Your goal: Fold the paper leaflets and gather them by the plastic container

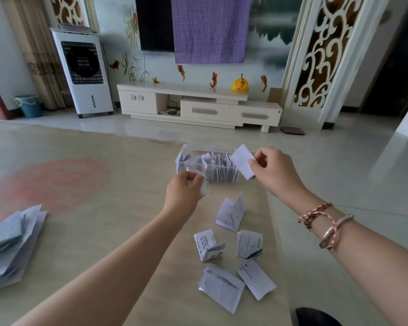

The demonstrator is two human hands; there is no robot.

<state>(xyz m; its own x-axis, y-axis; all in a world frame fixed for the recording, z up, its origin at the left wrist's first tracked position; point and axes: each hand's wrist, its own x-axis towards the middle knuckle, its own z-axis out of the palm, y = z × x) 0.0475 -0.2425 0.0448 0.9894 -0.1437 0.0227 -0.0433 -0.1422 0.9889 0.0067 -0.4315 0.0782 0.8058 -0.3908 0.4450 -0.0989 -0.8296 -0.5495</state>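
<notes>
A clear plastic container [186, 149] stands at the far edge of the table, packed with several folded leaflets standing on edge. My right hand [275, 171] pinches a white folded leaflet [242, 161] raised just right of the container. My left hand [186, 189] grips another small folded leaflet [203, 184] in front of the container's near left corner. Several folded leaflets [231, 212] lie loose on the table nearer to me, between my forearms.
The beige table [92, 220] has its right edge just past the loose leaflets. A stack of larger unfolded sheets [12, 245] lies at the table's left. Beyond the table are a tiled floor, a TV cabinet [198, 102] and an air cooler [83, 71].
</notes>
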